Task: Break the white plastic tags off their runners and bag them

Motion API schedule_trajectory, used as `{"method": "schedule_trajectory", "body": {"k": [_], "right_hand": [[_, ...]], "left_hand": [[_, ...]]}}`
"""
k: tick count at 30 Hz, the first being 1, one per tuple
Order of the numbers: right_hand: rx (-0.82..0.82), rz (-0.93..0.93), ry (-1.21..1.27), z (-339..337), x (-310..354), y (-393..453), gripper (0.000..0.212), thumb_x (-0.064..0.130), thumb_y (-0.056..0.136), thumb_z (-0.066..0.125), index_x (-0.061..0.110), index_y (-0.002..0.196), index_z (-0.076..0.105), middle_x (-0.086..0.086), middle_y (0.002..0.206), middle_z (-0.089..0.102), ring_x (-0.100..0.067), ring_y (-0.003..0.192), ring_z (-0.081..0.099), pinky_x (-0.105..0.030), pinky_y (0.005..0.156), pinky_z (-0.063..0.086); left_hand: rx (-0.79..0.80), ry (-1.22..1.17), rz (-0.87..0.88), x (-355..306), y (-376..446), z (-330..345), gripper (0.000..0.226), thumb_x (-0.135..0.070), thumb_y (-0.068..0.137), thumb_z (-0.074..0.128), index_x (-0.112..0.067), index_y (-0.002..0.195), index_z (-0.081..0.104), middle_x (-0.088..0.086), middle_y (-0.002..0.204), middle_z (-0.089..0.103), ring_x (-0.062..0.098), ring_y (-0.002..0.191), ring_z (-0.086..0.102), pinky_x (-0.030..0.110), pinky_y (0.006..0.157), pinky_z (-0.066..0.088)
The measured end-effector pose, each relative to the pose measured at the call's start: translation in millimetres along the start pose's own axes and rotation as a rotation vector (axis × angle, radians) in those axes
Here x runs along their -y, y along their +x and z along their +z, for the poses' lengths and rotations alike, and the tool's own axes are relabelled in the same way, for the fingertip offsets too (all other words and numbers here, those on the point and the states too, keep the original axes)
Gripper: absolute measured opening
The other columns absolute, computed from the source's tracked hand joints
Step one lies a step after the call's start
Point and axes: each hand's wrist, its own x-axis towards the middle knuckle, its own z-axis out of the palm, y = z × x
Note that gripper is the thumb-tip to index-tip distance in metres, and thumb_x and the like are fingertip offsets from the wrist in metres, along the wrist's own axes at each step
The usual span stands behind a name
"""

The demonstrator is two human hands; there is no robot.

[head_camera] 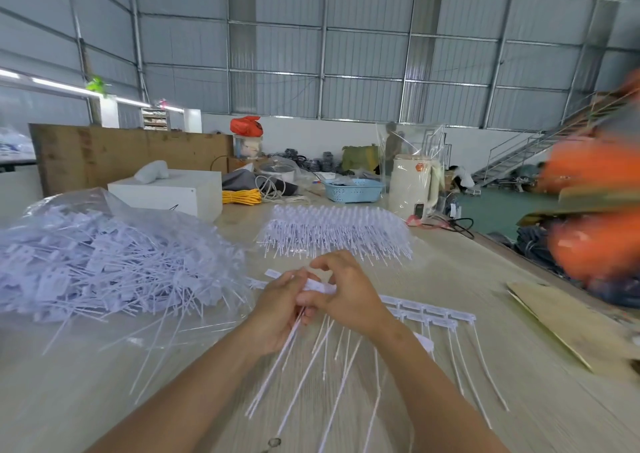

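Both hands, left [277, 308] and right [346, 296], clamped on white tags [320, 285], tails trailing toward the person.

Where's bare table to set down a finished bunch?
Bare wood lies between the right forearm and the cardboard sheet, and at the near-left table corner below the clear bag of tags. It is crowded under both hands, at the bag, and at the runner stack beyond.

A blue basket [352, 190], yellow cable coil [241, 196], white box [173, 191] and what looks like a kettle [412, 184] sit far back.
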Motion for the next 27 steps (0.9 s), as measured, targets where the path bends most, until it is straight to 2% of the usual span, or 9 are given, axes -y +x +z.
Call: {"method": "schedule_trajectory", "body": {"k": [3,7,9,12,14,18,22,24,27], "right_hand": [[0.000,0.078,-0.063,-6,-3,2,0.029,0.040,0.086,0.063,0.011,0.091,0.060,-0.002,0.089,0.057,-0.017,0.081,0.054,-0.032,0.071,0.044],[0.107,0.050,-0.008,-3,-3,1,0.035,0.027,0.094,0.053,-0.004,0.081,0.060,-0.022,0.078,0.063,-0.035,0.075,0.062,-0.040,0.070,0.047],[0.117,0.018,0.016,-3,-1,0,0.032,0.024,0.095,0.053,-0.005,0.081,0.060,-0.020,0.073,0.059,-0.032,0.071,0.059,-0.036,0.067,0.045],[0.151,-0.014,0.069,-7,0,-2,0.030,0.017,0.095,0.054,-0.008,0.077,0.055,-0.012,0.065,0.044,-0.019,0.061,0.040,-0.030,0.059,0.032],[0.197,-0.008,0.135,-12,1,-3,0.026,0.011,0.094,0.054,-0.005,0.074,0.054,-0.009,0.065,0.040,-0.015,0.061,0.036,-0.028,0.059,0.028],[0.328,0.018,0.001,-31,-12,-3,0.038,0.010,0.091,0.056,0.025,0.057,0.047,0.007,0.058,0.038,-0.012,0.058,0.037,-0.026,0.060,0.030],[0.316,0.129,-0.032,-41,-28,-6,0.038,0.012,0.090,0.058,0.017,0.053,0.047,0.008,0.055,0.034,-0.009,0.055,0.034,-0.026,0.060,0.028],[0.288,0.126,-0.026,-37,-26,-5,0.041,0.014,0.090,0.057,0.021,0.052,0.046,0.009,0.054,0.035,-0.009,0.056,0.035,-0.026,0.062,0.030],[0.282,0.101,-0.042,-29,-24,-4,0.029,0.018,0.090,0.057,0.004,0.066,0.059,0.002,0.060,0.044,-0.013,0.061,0.040,-0.028,0.065,0.034]], "left_hand": [[-0.140,-0.009,0.082,-6,4,-4,0.020,-0.015,0.100,0.043,-0.008,0.088,0.057,0.004,0.048,0.049,0.010,0.035,0.041,0.016,0.036,0.033],[-0.097,0.160,0.149,-7,1,-7,0.015,-0.024,0.094,0.057,-0.010,0.090,0.055,-0.001,0.051,0.048,0.009,0.040,0.038,0.018,0.038,0.031],[-0.100,0.172,0.135,-7,0,-7,0.016,-0.025,0.093,0.059,-0.010,0.088,0.056,-0.002,0.050,0.047,0.009,0.039,0.035,0.017,0.039,0.028],[-0.088,0.199,0.113,-11,-3,-8,0.020,-0.025,0.092,0.060,-0.008,0.083,0.059,-0.001,0.049,0.045,0.009,0.037,0.033,0.016,0.038,0.025],[-0.027,0.223,0.097,-18,-6,-8,0.021,-0.024,0.091,0.062,-0.009,0.076,0.058,0.000,0.050,0.046,0.009,0.037,0.033,0.016,0.038,0.024],[0.155,0.456,0.006,-39,-14,-15,0.022,-0.023,0.085,0.068,-0.013,0.068,0.057,-0.001,0.050,0.045,0.007,0.038,0.032,0.013,0.036,0.024],[0.433,0.486,-0.131,-72,-23,-46,0.022,-0.036,0.074,0.071,-0.020,0.063,0.059,-0.002,0.053,0.035,0.006,0.040,0.023,0.013,0.036,0.019],[0.327,0.630,-0.137,-88,-24,-66,0.027,-0.040,0.074,0.073,-0.017,0.065,0.061,-0.002,0.048,0.038,0.007,0.037,0.025,0.013,0.036,0.020],[-0.092,1.264,-0.084,-91,-10,-107,0.025,-0.032,0.086,0.067,-0.013,0.073,0.057,0.001,0.062,0.057,0.008,0.041,0.043,0.016,0.039,0.035]]}}
